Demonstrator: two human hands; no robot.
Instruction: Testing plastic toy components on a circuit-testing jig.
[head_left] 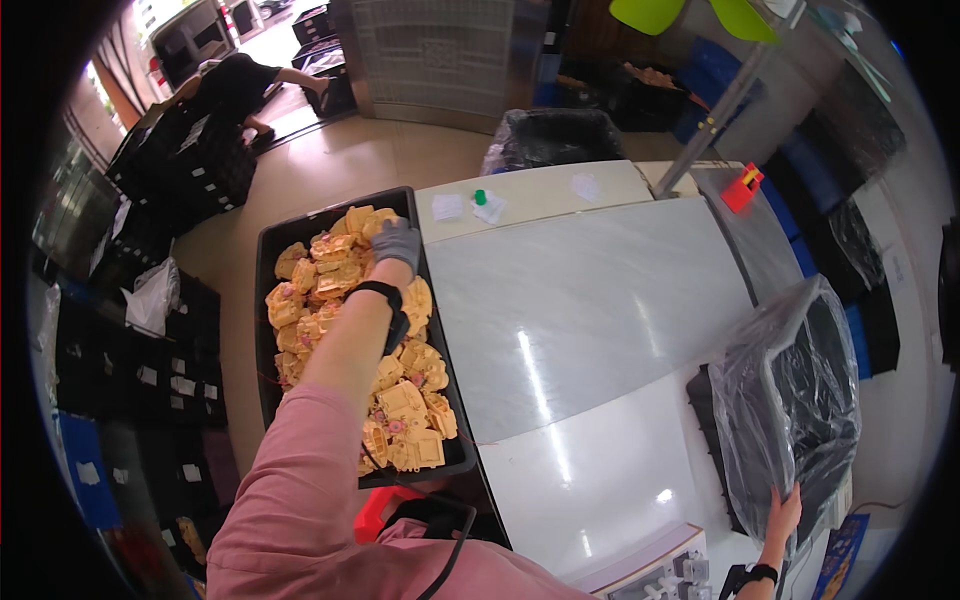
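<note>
A deep black crate [264,350] full of tan-yellow moulded plastic parts [405,405] stands left of the worktable; a few parts show reddish wires. My left hand [397,243], in a grey glove, reaches among the parts at the crate's far right corner. Its fingers curl downward, and what they hold is hidden. At the lower right my bare right hand [784,517] grips the near edge of a black crate lined with a clear plastic bag [775,400]. This crate is tilted at the table's right side.
The worktable [590,310] has a grey and white top, with paper slips and a green cap [480,197] at its far edge. A box of grey-white pieces [665,575] lies near me. Stacked black crates [190,375] line the left; a person [235,85] bends at far left.
</note>
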